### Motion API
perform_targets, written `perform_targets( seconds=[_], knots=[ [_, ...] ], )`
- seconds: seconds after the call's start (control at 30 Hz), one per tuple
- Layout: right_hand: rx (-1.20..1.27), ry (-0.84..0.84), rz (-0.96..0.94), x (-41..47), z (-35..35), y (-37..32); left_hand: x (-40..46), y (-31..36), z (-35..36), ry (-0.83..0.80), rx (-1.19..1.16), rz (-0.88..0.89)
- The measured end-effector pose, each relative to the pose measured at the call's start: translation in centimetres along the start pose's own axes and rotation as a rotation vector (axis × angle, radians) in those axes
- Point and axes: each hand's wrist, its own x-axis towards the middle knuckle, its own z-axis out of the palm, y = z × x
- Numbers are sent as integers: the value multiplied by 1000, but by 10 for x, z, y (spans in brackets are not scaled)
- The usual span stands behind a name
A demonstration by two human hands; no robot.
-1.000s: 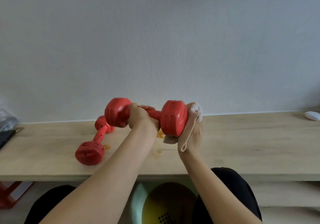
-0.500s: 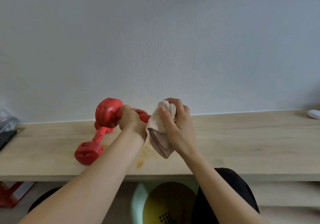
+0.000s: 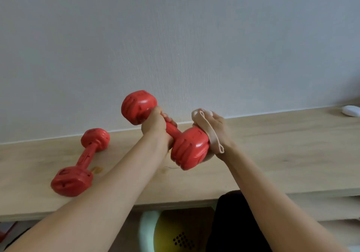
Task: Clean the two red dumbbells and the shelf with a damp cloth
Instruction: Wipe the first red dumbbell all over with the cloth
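Wiping the raised dumbbell's end

I have the red dumbbell (image 3: 173,133) lifted over the shelf (image 3: 282,154), my left hand (image 3: 155,125) wrapped round its narrow bar, the surest hold. My right hand (image 3: 216,133) presses the folded beige cloth (image 3: 206,129) around the near head. It looks stiff, glossy, probably slippery when damp. The second dumbbell (image 3: 81,162) lies on the shelf, left.

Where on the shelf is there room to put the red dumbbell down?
The shelf lies bare between the right hand and the white thing at the far right. The left side is crowded: the other dumbbell and an orange stain lie there.
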Motion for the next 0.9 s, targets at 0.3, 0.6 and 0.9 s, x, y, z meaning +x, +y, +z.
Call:
perform_targets(
  seconds=[0.3,0.6,0.9],
  knots=[
    [-479,383,69,37,-122,12,20,-73,68,-160,363,-224],
    [-455,559,36,39,-209,35,35,-167,126,-224,433,-443],
    [-406,634,-38,33,-241,49,46,-218,142,-318,453,-487]
  ],
)
